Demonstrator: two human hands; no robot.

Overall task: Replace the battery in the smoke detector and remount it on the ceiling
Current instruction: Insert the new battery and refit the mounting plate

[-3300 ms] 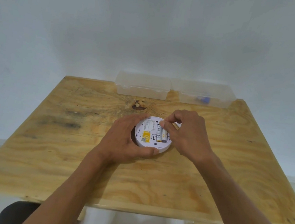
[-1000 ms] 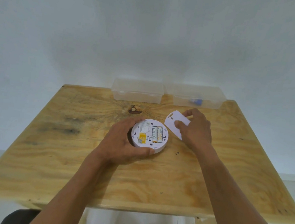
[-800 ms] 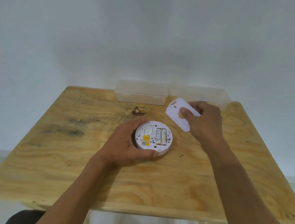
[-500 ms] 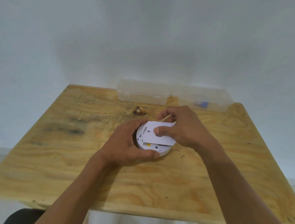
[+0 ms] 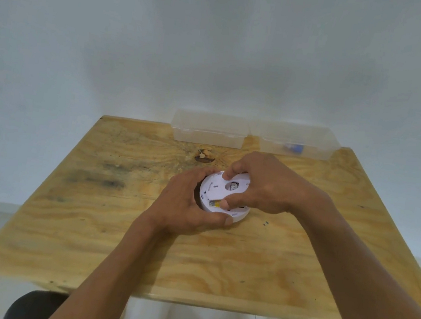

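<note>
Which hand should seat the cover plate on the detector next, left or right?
Right. The right hand already pinches the cover plate lying on the smoke detector, with fingers on its far and near edges. The left hand grips the detector's side, better placed to steady it.

A single wide-angle view comes from a camera on the person's head, facing forward and down. It looks along both forearms to the wooden table, whose near edge sits low in the frame. The far edge meets a pale wall that fills the upper half. The hands work near mid-frame, close to the camera. No second view shares the scene.
</note>
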